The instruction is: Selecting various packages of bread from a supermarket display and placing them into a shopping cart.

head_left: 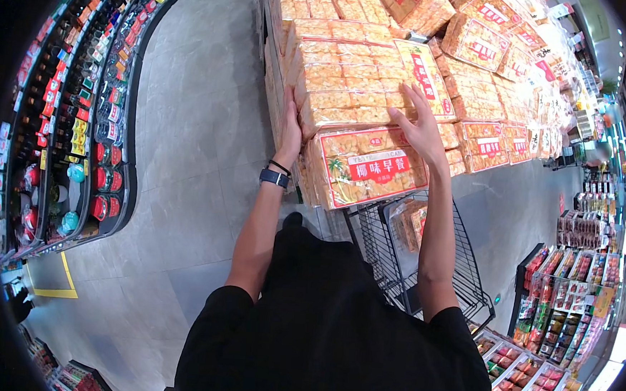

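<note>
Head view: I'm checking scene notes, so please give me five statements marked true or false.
1. The left hand touches the side of the stacked pastry packs. True.
2. A clear-wrapped pack sits in the black wire cart. True.
3. The right hand is inside the cart. False: it rests on the stacked pastry packs.
4. The blue wrist strap is on the right wrist. False: left wrist.
5. A yellow line marks the floor. True.

Both arms (439,235) extended forward, right fingers (422,103) spread

Grey tiled floor (203,117) — black wire cart (390,243) on it, wrapped packs (416,221) inside.
</note>
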The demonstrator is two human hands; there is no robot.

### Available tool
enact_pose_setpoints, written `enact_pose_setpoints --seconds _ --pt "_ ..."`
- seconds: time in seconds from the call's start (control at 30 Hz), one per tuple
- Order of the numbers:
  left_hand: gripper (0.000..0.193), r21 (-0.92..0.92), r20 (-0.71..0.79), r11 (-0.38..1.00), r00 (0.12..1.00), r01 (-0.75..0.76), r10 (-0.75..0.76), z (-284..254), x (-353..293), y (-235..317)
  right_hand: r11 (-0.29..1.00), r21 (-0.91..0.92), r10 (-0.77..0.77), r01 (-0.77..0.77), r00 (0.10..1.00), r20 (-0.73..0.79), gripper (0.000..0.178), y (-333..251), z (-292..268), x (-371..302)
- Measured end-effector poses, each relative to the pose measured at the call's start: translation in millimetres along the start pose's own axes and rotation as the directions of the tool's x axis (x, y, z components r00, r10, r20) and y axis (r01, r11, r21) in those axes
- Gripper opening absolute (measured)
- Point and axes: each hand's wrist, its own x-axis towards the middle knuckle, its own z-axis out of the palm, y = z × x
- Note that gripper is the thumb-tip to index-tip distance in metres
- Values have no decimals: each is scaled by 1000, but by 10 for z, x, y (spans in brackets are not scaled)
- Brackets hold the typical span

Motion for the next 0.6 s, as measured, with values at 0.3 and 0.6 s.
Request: enact_pose_setpoints --seconds 0.3,0.6 --pt "65 463 -46 844 944 -270 327 -16 -883 41 997 -68 -35 25 989 -146 57 -134 -150 -907" --pt "70 323 59 905 961 -275 271 380 -1542 -65 962 -270 -68 32 990 -127 47 -73 -138 -1445"
